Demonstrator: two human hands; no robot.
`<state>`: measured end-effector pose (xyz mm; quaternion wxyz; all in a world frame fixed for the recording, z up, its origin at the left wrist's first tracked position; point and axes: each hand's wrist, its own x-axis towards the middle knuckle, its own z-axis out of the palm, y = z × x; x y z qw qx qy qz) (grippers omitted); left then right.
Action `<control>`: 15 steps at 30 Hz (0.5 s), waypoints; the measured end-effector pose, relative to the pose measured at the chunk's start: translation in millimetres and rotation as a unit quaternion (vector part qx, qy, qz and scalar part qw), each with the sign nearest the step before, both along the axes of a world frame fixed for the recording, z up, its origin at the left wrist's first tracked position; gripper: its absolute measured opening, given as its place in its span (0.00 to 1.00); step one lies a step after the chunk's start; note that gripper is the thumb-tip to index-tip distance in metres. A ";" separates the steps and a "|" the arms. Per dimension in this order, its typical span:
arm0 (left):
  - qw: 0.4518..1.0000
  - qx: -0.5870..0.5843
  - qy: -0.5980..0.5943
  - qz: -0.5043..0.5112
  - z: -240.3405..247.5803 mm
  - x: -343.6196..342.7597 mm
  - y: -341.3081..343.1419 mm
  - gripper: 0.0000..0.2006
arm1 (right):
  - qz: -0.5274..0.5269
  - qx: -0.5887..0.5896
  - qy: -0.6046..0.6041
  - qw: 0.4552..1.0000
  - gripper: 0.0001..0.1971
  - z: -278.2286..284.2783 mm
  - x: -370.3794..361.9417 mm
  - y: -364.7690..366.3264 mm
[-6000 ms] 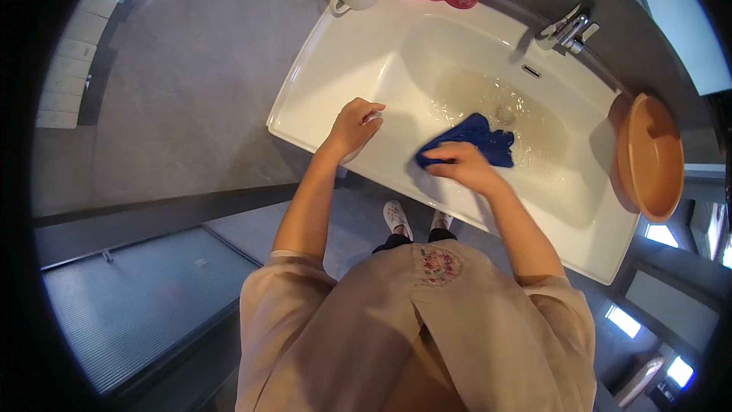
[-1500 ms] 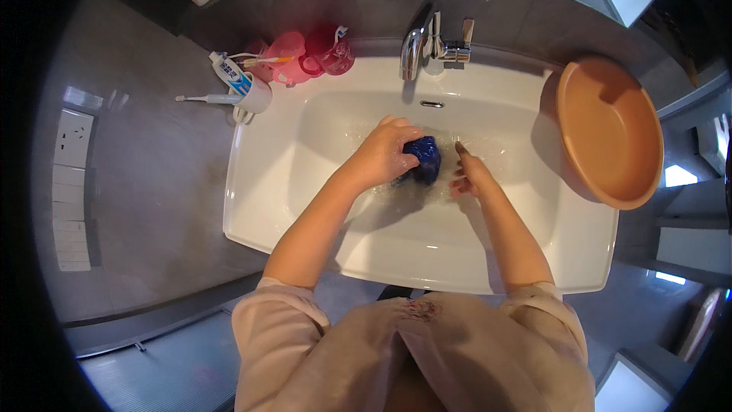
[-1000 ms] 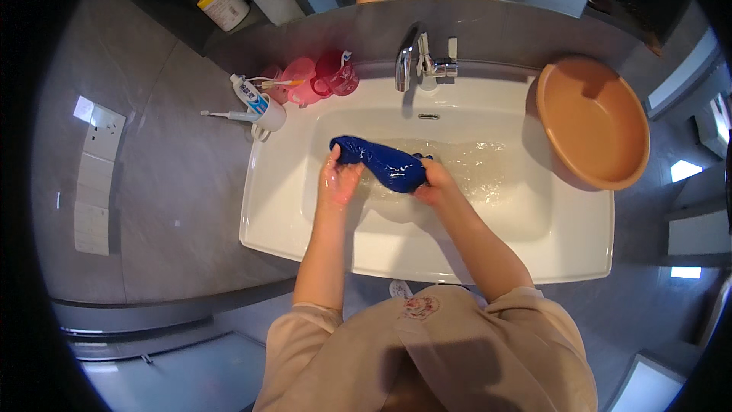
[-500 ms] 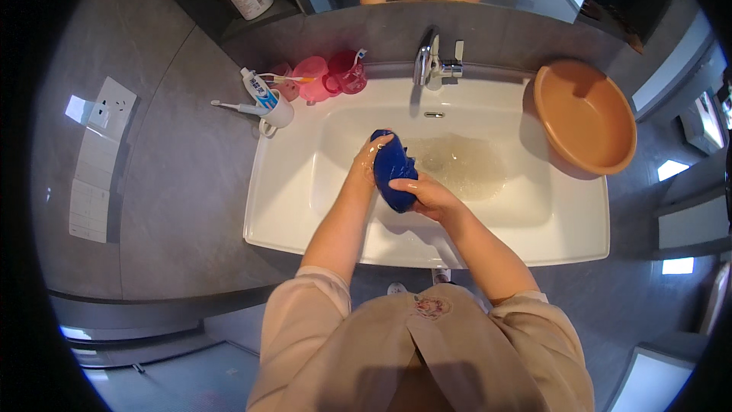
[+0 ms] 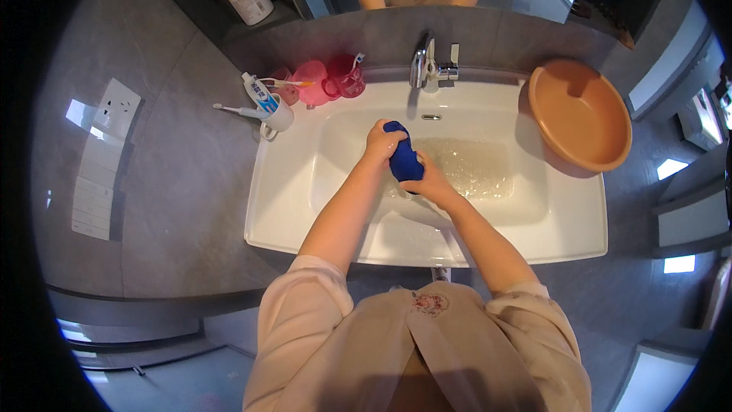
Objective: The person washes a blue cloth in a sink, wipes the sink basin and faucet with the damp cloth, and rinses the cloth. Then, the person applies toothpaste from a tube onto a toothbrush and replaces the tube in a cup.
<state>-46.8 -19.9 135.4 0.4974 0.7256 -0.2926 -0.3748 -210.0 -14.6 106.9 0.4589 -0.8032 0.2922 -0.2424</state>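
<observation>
A compact, soft-looking dark blue cloth-like bundle (image 5: 404,158) is held between my two hands over the washbasin (image 5: 286,217); its exact kind does not show. My left hand (image 5: 381,142) grips its upper end, thumb across the top. Around the lower end my right hand (image 5: 431,183) is closed, with the thumb on the near side. Murky, rippling water (image 5: 476,168) lies in the bowl under and to the right of the hands. Some of my fingers are hidden behind the bundle.
A chrome faucet (image 5: 421,65) rises at the back. An orange plastic basin (image 5: 583,126) leans on the right rim. Pink cups (image 5: 311,80) and a white mug (image 5: 279,116) with toothpaste (image 5: 261,93) and an electric toothbrush (image 5: 240,111) occupy the back left corner.
The blue bundle is squeezed narrower and has shifted slightly right and up. My right hand has come closer to the left one. The water ripples and glints more.
</observation>
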 end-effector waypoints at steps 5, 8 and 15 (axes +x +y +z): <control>0.970 -0.149 0.193 0.017 56.5 -19.6 25.4 0.19 | -0.024 0.707 -0.309 0.635 0.35 -6.9 -12.5 11.1; 0.963 -0.192 0.187 0.016 52.5 -34.0 36.3 0.20 | -0.008 0.689 -0.401 0.604 0.31 3.0 1.3 4.4; 0.879 -0.081 0.467 0.048 -4.9 -18.4 57.4 0.19 | -0.240 0.325 -0.265 0.875 0.16 31.8 24.4 8.0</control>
